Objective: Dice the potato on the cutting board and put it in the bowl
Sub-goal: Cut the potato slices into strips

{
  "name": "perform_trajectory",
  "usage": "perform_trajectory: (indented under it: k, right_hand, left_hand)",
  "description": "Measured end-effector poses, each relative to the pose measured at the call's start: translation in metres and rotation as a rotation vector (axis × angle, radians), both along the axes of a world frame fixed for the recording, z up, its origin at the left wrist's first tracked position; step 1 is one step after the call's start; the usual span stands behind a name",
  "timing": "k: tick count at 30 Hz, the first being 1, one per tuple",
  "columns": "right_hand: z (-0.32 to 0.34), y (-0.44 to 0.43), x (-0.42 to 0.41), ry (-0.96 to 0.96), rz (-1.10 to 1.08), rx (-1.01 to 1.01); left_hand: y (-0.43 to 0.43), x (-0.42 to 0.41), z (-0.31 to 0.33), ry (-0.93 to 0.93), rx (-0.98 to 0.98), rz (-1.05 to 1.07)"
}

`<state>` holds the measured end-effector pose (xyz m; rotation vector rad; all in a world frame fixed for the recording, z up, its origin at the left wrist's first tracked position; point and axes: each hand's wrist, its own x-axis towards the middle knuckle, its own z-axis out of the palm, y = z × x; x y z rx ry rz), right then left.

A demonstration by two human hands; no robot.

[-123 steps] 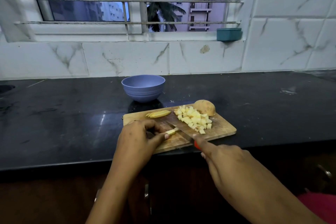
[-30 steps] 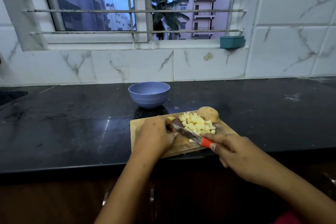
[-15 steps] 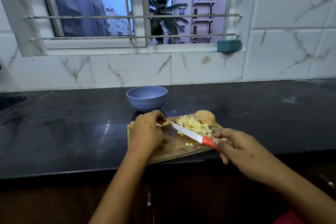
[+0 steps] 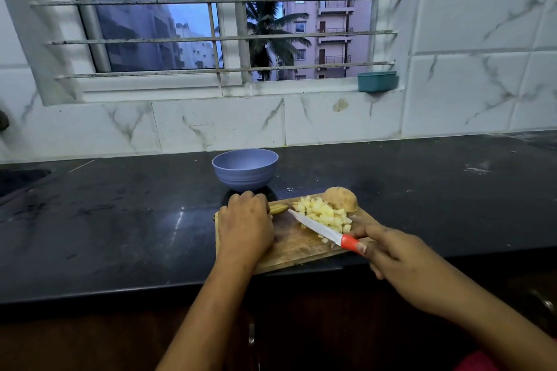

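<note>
A wooden cutting board [image 4: 297, 248] lies at the front edge of the black counter. A pile of diced potato [image 4: 324, 214] sits on its far right part, with an uncut potato half [image 4: 342, 199] just behind it. My left hand [image 4: 244, 227] covers the board's left side, its fingers curled over the end of some potato strips [image 4: 278, 208]. My right hand [image 4: 401, 262] grips a knife by its red handle [image 4: 349, 242]. The blade [image 4: 315, 224] points up-left, its tip beside the dice. The empty lavender bowl [image 4: 245, 178] stands just behind the board.
The black counter [image 4: 120, 220] runs wide to both sides. A sink edge [image 4: 21, 181] shows at far left. A teal container [image 4: 376, 81] sits on the window sill. The tiled wall rises right behind the bowl.
My left hand has moved from the board's middle to the strips at its back left. The knife has lifted off the board and its blade now slants over the dice.
</note>
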<state>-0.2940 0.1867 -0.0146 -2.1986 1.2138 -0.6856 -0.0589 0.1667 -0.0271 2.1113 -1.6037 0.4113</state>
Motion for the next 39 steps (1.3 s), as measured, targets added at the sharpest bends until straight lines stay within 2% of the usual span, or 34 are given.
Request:
perform_trajectory:
  k: [4, 11, 19, 25, 31, 39]
  right_hand:
    - [-0.002, 0.001, 0.002, 0.019, -0.002, -0.008]
    - [0.002, 0.007, 0.005, -0.099, -0.014, 0.045]
    - [0.000, 0.009, 0.007, -0.078, -0.043, 0.034]
    - [-0.001, 0.008, 0.009, -0.059, -0.049, 0.026]
    - [-0.004, 0.014, 0.015, 0.067, -0.037, -0.107]
    - [-0.004, 0.031, 0.033, 0.327, -0.033, -0.241]
  left_hand:
    - [0.000, 0.002, 0.000, -0.005, 0.035, -0.010]
    - [0.007, 0.001, 0.001, 0.078, 0.049, -0.056]
    - [0.007, 0.003, 0.003, 0.090, 0.068, -0.077]
    - [0.015, 0.004, 0.004, 0.172, 0.088, -0.147]
    - [0.041, 0.000, 0.005, 0.308, 0.108, -0.182]
    - [0.053, -0.013, 0.002, 0.372, 0.052, -0.167]
